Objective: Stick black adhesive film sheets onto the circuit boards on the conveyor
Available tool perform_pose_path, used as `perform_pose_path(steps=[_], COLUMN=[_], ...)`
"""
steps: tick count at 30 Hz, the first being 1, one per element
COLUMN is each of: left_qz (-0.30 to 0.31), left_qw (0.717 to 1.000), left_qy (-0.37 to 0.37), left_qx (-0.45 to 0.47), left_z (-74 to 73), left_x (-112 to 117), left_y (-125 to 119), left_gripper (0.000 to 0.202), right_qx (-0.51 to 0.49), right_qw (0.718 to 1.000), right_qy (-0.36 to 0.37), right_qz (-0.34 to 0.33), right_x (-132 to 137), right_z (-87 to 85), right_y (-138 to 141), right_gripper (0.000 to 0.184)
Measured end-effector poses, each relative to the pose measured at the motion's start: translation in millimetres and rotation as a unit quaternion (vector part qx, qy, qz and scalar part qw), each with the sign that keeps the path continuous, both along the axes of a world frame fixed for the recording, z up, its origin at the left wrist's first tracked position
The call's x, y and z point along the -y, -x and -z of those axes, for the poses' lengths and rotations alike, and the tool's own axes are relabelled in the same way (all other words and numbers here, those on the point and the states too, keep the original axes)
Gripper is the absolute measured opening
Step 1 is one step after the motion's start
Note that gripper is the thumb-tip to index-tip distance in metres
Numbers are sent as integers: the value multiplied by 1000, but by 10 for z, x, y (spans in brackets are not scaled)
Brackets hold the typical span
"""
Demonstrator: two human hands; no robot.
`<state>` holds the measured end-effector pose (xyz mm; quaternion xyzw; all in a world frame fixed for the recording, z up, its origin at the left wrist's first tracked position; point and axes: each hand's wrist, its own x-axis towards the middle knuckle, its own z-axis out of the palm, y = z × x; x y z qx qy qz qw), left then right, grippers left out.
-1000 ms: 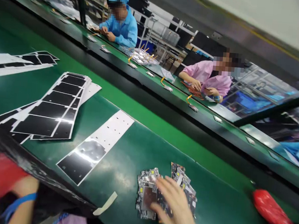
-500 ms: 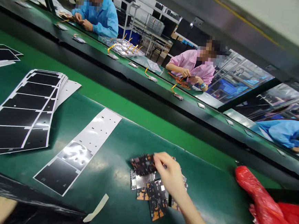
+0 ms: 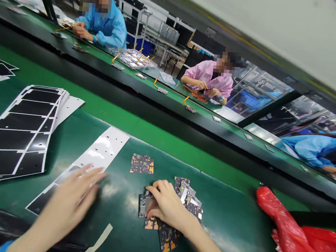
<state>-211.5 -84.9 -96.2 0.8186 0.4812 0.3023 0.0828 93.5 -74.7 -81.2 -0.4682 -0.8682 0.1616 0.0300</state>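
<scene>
My left hand (image 3: pixel 75 196), smeared by motion, hovers over the sheet of black stickers (image 3: pixel 96 151) with its fingers stretched out and nothing visible in them. My right hand (image 3: pixel 167 205) is on the pile of circuit boards, thumb and fingers around a board with a silver shield (image 3: pixel 150 204), partly hidden by the hand. More boards of the pile (image 3: pixel 168 238) stick out below the hand, and others (image 3: pixel 190 197) show to its right. Apart from the pile, a single black-and-orange circuit board (image 3: pixel 142 164) lies flat on the green table, right of the sheet.
A stack of black sticker sheets (image 3: pixel 19 130) lies on the left. A strip of pale tape (image 3: pixel 99 240) is near the front edge. Red plastic bagging (image 3: pixel 296 233) sits on the right. Beyond runs a conveyor belt (image 3: pixel 125 78) with small parts; several co-workers sit across it.
My right hand has laid the black-and-orange board down beyond the pile and come back to the boards. My left hand has risen from the lower left to over the sticker sheet.
</scene>
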Motion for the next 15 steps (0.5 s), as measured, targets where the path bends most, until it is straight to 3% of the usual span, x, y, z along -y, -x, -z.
perform_pose_path(steps=[3, 4, 7, 9, 12, 15], left_qz=[101, 115, 137, 137, 143, 199], left_qw=[983, 979, 975, 974, 973, 966], left_qy=[-11, -11, -5, 0, -2, -26], left_qx=[-155, -165, -173, -178, -179, -166], left_z=[178, 212, 206, 130, 0, -40], left_x=[-361, -478, -789, -929, -974, -829], left_y=[-430, -557, -767, -766, -674, -614], left_gripper=[42, 42, 38, 34, 37, 43], right_qx=[-31, -60, -179, -227, -218, -174], right_qw=[999, 998, 984, 973, 967, 978], right_qy=[-7, -2, 13, 7, -34, -64], right_qz=[16, 23, 10, -51, -131, -99], right_x=[-44, -45, -33, -76, -246, -384], right_z=[-222, -302, -430, -358, -77, 163], right_y=[-37, -49, -58, -32, 4, -74], right_gripper=[19, 9, 11, 17, 28, 35])
